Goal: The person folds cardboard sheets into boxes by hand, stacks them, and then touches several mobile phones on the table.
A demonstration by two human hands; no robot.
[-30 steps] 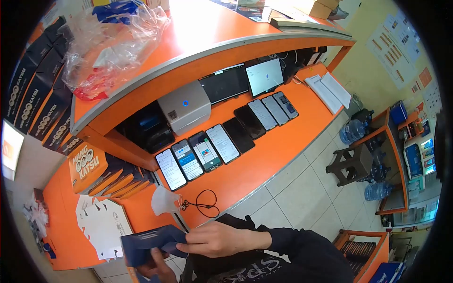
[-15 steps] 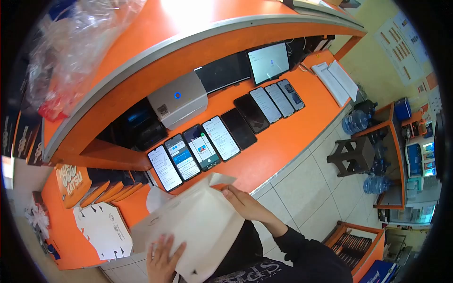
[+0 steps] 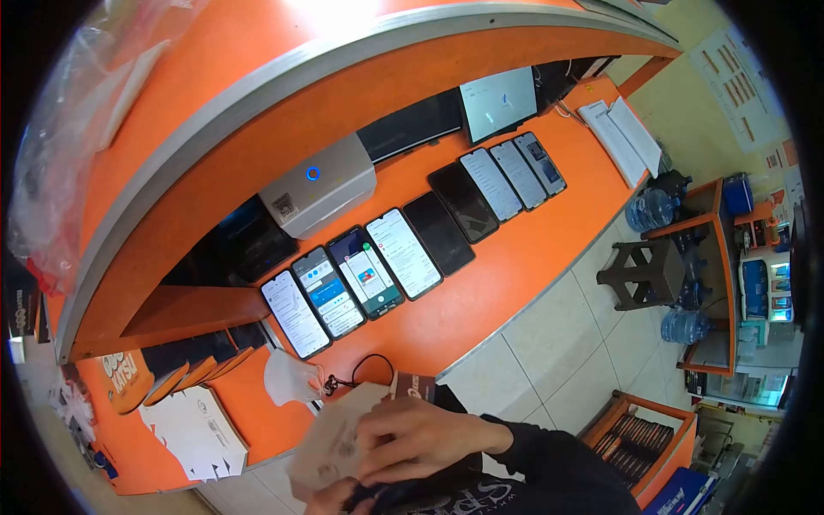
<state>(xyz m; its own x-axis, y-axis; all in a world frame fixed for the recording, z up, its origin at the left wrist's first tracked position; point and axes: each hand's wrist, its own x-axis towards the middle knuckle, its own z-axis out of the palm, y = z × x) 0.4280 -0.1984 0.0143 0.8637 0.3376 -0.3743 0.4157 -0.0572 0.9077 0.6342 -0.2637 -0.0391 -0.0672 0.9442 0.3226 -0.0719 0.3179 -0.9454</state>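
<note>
Close to my body, at the bottom of the head view, is a partly folded cardboard box with a pale face and faint print. A dark printed panel with white lettering shows behind it. Across the box lies my right hand, its fingers bent and pressed together on the board. My left hand grips the lower edge of the box, partly cut off by the frame. A stack of flat white box blanks lies on the orange counter to the left.
Several phones lie in a row on the orange counter. Behind them stand a grey printer and a lit tablet. A white face mask and black cable lie near the box. A dark stool stands on the floor.
The wide, flat board has been folded smaller and drawn down toward my body. My right hand has moved down and left, near my left hand. The mask and cable are now uncovered.
</note>
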